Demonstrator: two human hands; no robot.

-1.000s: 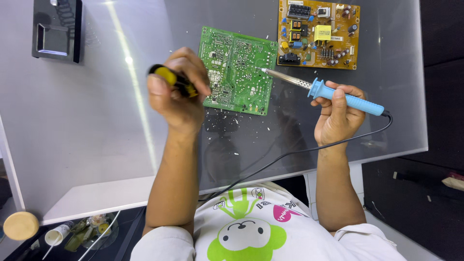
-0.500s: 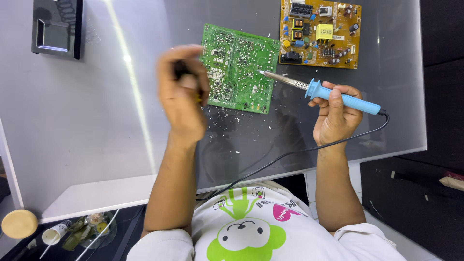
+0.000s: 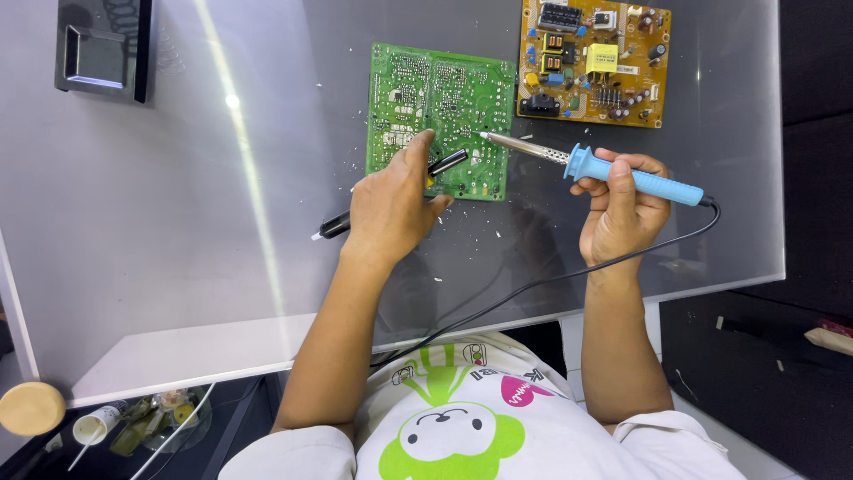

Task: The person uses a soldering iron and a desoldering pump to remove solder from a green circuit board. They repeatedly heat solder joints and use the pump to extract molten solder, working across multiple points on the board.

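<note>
A green circuit board lies solder side up on the glass table. My left hand rests on the board's near edge and lies over a black and yellow pen-shaped tool that lies flat under it; whether the fingers grip the tool is unclear. My right hand grips a blue-handled soldering iron, its metal tip touching the green board's right side. The iron's black cable runs back toward my body.
A yellow circuit board with many components lies at the far right beside the green one. A black box-like device sits at the far left. Small white debris dots the glass near the boards. Below the table's near left are jars and a round wooden lid.
My left hand, held raised with the black and yellow tool, has come down onto the green board's near edge, tool now flat on the glass. The soldering iron stays at the board.
</note>
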